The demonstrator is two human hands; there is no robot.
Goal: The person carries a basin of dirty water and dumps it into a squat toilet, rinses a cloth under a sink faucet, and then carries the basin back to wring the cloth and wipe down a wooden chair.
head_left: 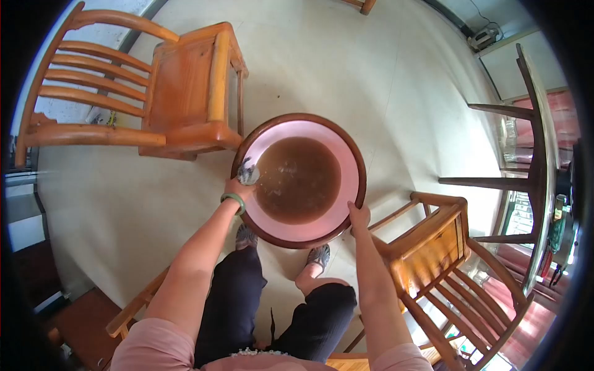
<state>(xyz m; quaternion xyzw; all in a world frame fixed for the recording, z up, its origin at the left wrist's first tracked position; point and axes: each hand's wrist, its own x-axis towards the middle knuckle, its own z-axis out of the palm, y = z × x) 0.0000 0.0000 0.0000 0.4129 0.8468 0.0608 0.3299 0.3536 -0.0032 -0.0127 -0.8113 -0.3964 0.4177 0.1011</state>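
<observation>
A round pink basin (351, 179) with a brown rim is in the middle of the head view, with murky brown water (298, 179) in it. My left hand (240, 188) is closed on the basin's left rim. A crumpled grey-white item (249, 173), perhaps a cloth, lies at its fingers against the inner wall; I cannot tell if the hand grips it too. On the lower right rim my right hand (359, 216) is closed, its thumb on top and its other fingers hidden under the rim. Below the basin are my shoes.
One wooden chair (185, 93) stands at upper left, its corner close to the basin. Another wooden chair (430, 247) is at lower right, near my right arm. A table (539, 167) with dark legs is at far right. Pale floor (334, 68) surrounds the basin.
</observation>
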